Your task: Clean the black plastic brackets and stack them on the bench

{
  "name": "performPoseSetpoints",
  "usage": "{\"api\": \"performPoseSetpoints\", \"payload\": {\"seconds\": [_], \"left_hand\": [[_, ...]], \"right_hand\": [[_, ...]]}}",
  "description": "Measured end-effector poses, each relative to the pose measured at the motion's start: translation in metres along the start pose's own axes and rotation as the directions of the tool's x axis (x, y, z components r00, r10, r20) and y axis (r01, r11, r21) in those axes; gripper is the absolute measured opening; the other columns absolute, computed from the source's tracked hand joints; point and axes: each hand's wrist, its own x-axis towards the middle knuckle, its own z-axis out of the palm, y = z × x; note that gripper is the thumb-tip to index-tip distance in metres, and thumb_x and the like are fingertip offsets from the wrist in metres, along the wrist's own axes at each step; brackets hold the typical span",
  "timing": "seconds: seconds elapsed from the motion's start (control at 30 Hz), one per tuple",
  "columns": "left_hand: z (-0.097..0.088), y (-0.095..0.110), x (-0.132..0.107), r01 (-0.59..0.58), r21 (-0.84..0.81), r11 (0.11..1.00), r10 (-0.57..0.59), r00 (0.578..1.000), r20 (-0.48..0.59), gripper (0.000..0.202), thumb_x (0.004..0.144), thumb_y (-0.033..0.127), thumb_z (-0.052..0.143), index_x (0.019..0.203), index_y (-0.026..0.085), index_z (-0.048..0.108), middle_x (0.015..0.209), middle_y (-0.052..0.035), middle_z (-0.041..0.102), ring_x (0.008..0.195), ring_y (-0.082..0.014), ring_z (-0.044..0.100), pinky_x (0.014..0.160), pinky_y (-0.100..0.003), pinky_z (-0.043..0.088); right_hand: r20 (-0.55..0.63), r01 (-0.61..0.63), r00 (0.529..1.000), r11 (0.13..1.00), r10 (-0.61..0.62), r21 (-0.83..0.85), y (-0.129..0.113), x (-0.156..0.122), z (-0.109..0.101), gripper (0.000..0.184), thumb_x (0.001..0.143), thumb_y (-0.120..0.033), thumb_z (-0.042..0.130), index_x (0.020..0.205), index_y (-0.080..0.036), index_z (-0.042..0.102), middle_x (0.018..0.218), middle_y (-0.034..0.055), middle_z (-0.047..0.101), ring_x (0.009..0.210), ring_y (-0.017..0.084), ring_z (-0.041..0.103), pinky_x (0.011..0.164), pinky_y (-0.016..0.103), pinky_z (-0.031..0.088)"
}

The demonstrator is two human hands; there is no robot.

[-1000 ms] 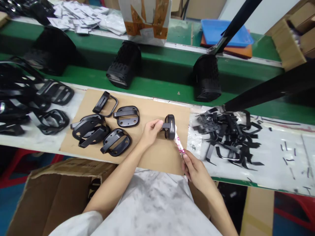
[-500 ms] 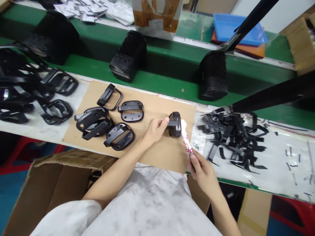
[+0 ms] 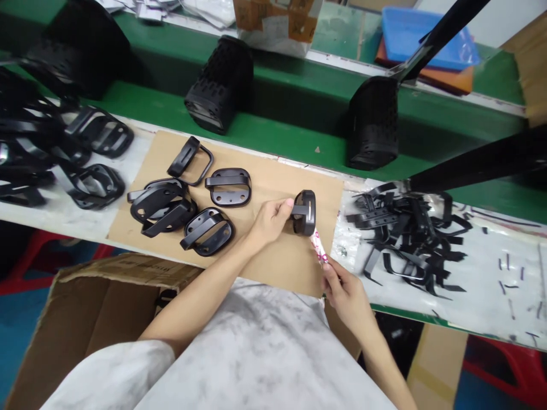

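Note:
My left hand (image 3: pixel 270 219) is closed on a black strap-shaped handle with a rounded plate (image 3: pixel 305 213), held tilted up on edge above the cardboard sheet (image 3: pixel 273 267). In my right hand (image 3: pixel 345 290) is a slim stick wrapped in white, pink-patterned material (image 3: pixel 318 247). Its upper end reaches behind the lower edge of the plate and is hidden there; I cannot tell whether they touch. Several similar black plates with handles lie to the left on the sheet, among them one plate with a handle (image 3: pixel 228 187) and another plate (image 3: pixel 209 232).
Loose black straps (image 3: pixel 405 228) are heaped on the right. More black plates (image 3: pixel 92 185) pile up at the left. Black perforated housings (image 3: pixel 220 85) stand on the green conveyor (image 3: pixel 294 134). A dark bar (image 3: pixel 478 156) crosses at right. An open carton (image 3: pixel 94 319) sits below the left edge.
The stick's white tip, visible beside the plate before, has moved left behind it. My right hand has shifted slightly left and up. My left hand keeps its hold.

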Motion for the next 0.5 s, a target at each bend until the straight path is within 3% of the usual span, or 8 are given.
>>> {"api": "performPoseSetpoints", "payload": {"seconds": [0.2,0.27,0.4,0.5], "left_hand": [[0.001,-0.001,0.000,-0.020,-0.007,1.000,0.020,1.000,0.006,0.053,0.101,0.061,0.037,0.066,0.022,0.038,0.062,0.0020,0.039,0.062,-0.0140,0.041,0.058,-0.028,0.033],[0.001,-0.001,-0.001,-0.019,-0.015,1.000,0.019,1.000,0.005,0.052,0.101,0.061,0.037,0.065,0.022,0.039,0.061,0.0021,0.039,0.062,-0.0141,0.041,0.058,-0.028,0.032],[0.000,-0.003,-0.001,-0.006,-0.036,0.999,0.006,1.000,-0.006,0.054,0.100,0.062,0.039,0.064,0.022,0.041,0.061,0.0020,0.040,0.062,-0.0142,0.042,0.058,-0.029,0.031],[-0.001,-0.003,0.003,0.041,-0.124,0.991,-0.043,0.999,-0.013,0.056,0.097,0.066,0.046,0.063,0.022,0.042,0.060,0.0025,0.039,0.060,-0.0135,0.040,0.058,-0.029,0.031]], "right_hand": [[-0.283,0.078,0.959,0.970,-0.010,0.229,-0.009,-0.019,0.010,0.042,0.101,-0.060,0.053,0.106,-0.021,0.067,0.070,-0.0020,0.052,0.049,0.011,0.041,0.041,0.023,0.034],[-0.238,0.063,0.971,0.981,-0.017,0.183,-0.007,-0.017,0.015,0.044,0.102,-0.060,0.051,0.111,-0.020,0.069,0.068,-0.0022,0.051,0.050,0.012,0.042,0.042,0.023,0.036],[0.015,-0.021,1.000,1.000,0.021,0.002,-0.003,-0.003,0.008,0.050,0.100,-0.061,0.053,0.119,-0.018,0.071,0.062,-0.0036,0.049,0.049,0.012,0.040,0.043,0.024,0.036],[-0.029,-0.012,0.999,0.999,0.014,0.048,-0.008,0.002,-0.004,0.050,0.100,-0.061,0.054,0.120,-0.018,0.070,0.062,-0.0042,0.047,0.049,0.012,0.039,0.043,0.023,0.033]]}}
